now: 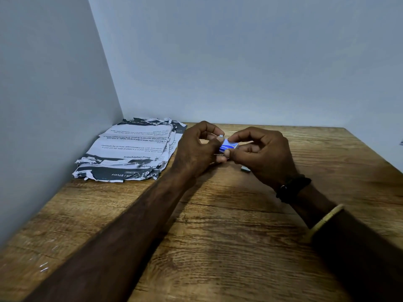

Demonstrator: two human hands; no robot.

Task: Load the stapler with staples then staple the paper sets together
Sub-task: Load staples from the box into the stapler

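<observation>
My right hand [259,151] holds a small blue staple box [230,146] above the wooden table [218,225]. My left hand [196,149] pinches a short silver strip of staples [221,136] just above the box's left end. A thin metal part shows below the left fingers; I cannot tell what it is. The stack of torn printed paper sets [130,149] lies at the back left, against the wall. No stapler is plainly visible; my hands hide the table under them.
A small grey piece [245,169], maybe a staple strip, lies on the table under my right palm. Grey walls close the left side and the back. The table's right edge runs diagonally at the far right. A dark wristband and a pale bangle circle my right wrist.
</observation>
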